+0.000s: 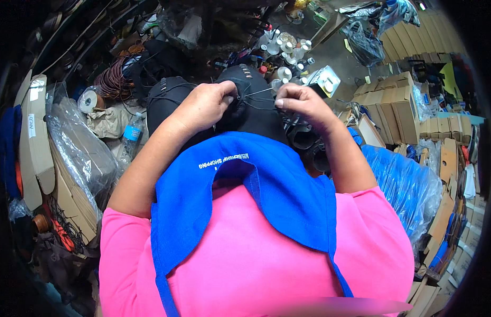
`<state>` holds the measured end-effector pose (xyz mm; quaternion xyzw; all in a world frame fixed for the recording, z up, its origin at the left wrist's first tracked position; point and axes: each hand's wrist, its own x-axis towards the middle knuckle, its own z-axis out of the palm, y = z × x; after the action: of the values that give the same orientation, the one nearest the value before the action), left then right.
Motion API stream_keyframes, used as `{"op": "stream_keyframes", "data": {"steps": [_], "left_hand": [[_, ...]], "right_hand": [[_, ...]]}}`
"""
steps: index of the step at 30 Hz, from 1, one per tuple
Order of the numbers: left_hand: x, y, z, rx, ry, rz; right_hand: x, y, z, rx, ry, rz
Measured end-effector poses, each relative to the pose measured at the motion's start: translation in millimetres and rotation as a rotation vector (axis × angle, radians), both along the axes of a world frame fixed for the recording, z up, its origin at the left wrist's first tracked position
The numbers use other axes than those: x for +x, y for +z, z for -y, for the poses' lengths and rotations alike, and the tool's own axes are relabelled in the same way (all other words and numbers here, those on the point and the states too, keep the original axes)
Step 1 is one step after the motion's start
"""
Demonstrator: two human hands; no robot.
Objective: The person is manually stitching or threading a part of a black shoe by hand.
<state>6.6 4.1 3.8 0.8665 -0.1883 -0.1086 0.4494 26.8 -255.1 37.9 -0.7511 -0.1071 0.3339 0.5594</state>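
Both hands work at a black shoe upper (pixel 250 108) held in front of the blue apron (pixel 256 185): the left hand (pixel 206 105) is clenched on its dark edge, and the right hand (pixel 303 103) pinches a thin thread (pixel 258 92) stretched taut between the two. Stacked brown cardboard boxes (pixel 398 108) with small pale labels stand to the right, above a bulging blue plastic bag (pixel 404 185). On the left lean flat cardboard sheets (pixel 36 137) carrying a white rectangular label, beside clear plastic-wrapped bundles (pixel 79 148) and a plastic bottle (pixel 131 137) with a blue label.
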Motion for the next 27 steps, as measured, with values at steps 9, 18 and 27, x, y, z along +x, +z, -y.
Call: {"op": "stream_keyframes", "data": {"steps": [9, 18, 27], "left_hand": [[6, 9, 2, 0.205, -0.089, 0.065], [3, 5, -2, 0.212, -0.124, 0.118], [-25, -9, -79, 0.41, -0.009, 0.359]], "right_hand": [[42, 24, -11, -0.574, 0.042, 0.978], [11, 23, -61, -0.866, 0.722, 1.092], [32, -12, 10, -0.843, 0.498, 1.004]]}}
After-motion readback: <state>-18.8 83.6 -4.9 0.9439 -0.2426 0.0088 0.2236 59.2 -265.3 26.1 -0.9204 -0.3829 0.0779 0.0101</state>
